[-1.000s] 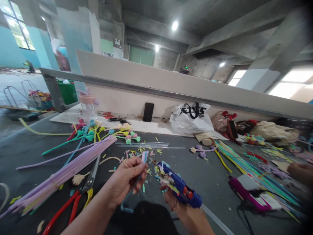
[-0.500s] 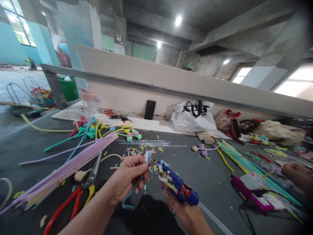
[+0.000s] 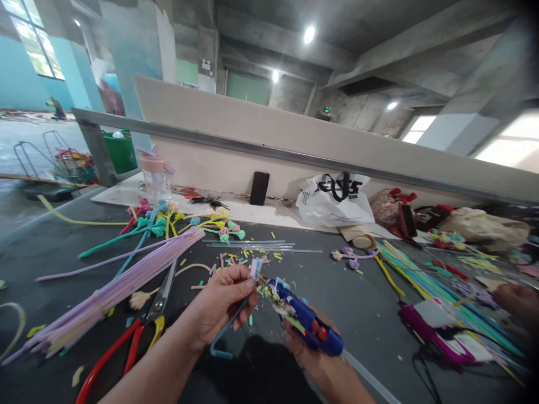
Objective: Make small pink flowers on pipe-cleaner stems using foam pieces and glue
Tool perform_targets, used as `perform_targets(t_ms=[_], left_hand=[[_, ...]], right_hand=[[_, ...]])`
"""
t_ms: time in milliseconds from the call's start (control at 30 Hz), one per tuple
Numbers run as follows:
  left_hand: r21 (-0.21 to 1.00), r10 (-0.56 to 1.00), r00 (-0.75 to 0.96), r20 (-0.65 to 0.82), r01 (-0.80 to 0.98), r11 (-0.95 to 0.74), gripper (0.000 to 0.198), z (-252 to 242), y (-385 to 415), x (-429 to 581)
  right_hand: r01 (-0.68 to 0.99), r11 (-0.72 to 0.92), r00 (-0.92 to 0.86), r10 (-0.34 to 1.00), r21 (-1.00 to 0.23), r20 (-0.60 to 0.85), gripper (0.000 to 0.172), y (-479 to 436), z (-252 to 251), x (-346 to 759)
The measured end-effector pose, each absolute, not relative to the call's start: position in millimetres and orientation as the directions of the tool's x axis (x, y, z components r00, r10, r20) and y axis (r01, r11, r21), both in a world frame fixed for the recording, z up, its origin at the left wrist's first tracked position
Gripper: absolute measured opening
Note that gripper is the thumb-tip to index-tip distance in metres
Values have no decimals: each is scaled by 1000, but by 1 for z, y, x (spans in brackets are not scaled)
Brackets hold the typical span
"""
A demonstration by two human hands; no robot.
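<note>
My left hand [image 3: 221, 306] is closed in a pinch on a blue pipe cleaner [image 3: 227, 331] whose tip carries a small pink and blue piece, held up above the dark table [image 3: 362, 306]. My right hand [image 3: 309, 350] grips a blue hot glue gun [image 3: 305, 322] crusted with coloured scraps. Its nozzle points left and meets the piece at my left fingertips.
A bundle of lilac pipe cleaners [image 3: 113, 289] and red-handled scissors [image 3: 126, 342] lie at left, with finished chenille flowers [image 3: 177, 224] behind. Clear glue sticks [image 3: 261, 246], a phone [image 3: 259, 188], a white bag [image 3: 334, 199], coloured stems [image 3: 425, 280] and a pink glue gun [image 3: 433, 334] lie right. Another person's hand [image 3: 520, 297] shows at far right.
Both hands have risen slightly and drawn together, so the glue gun nozzle now touches the piece in my left fingers.
</note>
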State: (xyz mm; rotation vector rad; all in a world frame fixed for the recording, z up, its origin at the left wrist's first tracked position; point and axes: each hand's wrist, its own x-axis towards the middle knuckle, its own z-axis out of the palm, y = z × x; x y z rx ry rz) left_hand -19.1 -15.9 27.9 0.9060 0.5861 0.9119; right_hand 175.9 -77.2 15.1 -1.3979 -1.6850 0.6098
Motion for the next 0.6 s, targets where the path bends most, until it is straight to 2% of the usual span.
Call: perform_targets(t_ms=[133, 267, 433, 600], left_hand=[[865, 860, 505, -71, -399, 305, 16, 29, -17, -19], [863, 859, 508, -59, -406, 300, 16, 28, -16, -19], [866, 860, 507, -65, -399, 301, 17, 28, -17, -19], [864, 872, 484, -77, -404, 301, 17, 28, -17, -19]], right_hand=[[514, 169, 30, 976, -841, 214, 26, -82, 17, 178], [491, 167, 50, 974, -855, 219, 37, -82, 15, 177], [517, 148, 35, 980, -843, 194, 27, -81, 24, 175], [536, 184, 32, 971, -824, 238, 26, -81, 22, 177]])
